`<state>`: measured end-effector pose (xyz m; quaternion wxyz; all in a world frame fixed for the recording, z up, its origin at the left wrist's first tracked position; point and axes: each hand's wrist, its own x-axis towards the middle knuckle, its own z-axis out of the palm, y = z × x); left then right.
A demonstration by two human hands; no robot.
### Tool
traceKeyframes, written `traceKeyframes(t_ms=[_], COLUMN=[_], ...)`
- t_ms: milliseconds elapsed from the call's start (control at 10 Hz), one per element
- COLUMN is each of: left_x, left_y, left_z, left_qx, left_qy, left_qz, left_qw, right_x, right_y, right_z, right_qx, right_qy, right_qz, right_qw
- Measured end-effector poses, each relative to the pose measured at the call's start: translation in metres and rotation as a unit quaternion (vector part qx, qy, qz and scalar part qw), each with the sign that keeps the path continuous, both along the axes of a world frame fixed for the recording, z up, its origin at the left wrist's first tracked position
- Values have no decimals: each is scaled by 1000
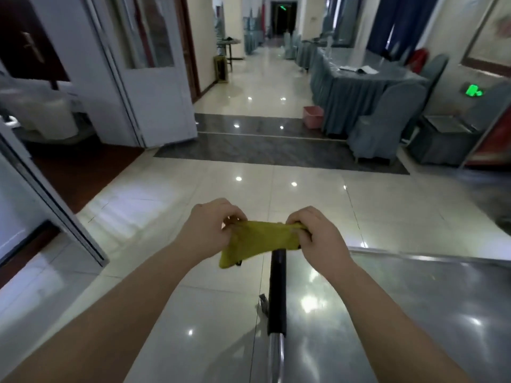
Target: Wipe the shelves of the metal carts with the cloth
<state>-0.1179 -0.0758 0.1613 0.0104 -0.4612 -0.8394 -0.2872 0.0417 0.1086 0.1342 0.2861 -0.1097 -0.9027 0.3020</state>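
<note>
Hiding the handle end — cloth pinched by left hand, right hand.

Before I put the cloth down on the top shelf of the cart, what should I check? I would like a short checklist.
1. Left hand grips cloth: ok.
2. Right hand grips cloth: ok.
3. Cloth spread flat: not ok, bunched between the hands.
4. Cloth on top shelf: not ok, held in the air near the handle.
5. Lower shelves' state: cannot tell, out of view.
</note>
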Motion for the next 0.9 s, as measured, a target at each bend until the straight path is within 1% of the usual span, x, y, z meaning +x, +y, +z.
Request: traceKeyframes(t_ms=[100,200,300,400,500,600,700,800,900], left_x=[-8,-12,-14,-17,-22,-20,-13,-11,-20], left_y=[-2,-2,-2,11,46,80,89,91,106], left_z=[8,24,34,19,-29,-104,-166,-189,-168], left_qx=[0,25,57,102,63,3,-45,-60,-52], left_qy=[-37,-86,-150,-267,-307,-326,-305,-268,-213], left_qz=[-33,-64,-90,-92,-37,25,65,68,47], left_qw=[999,994,983,954,949,945,949,959,975], right_x=[4,11,21,20,-2,-27,-29,-17,-10], right_y=[-11,-16,-15,0,28,45,37,30,40], right_z=[-1,11,28,29,-2,-71,-130,-155,-139], right_qx=[-15,-27,-60,-69,-99,-134,-107,-152,-137], right_qy=[2,41,59,34,-96,-216,-336,-296,-224], right_qz=[-24,-45,-68,-94,-144,-192,-191,-191,-197], right_qw=[1000,998,994,993,980,948,916,923,945])
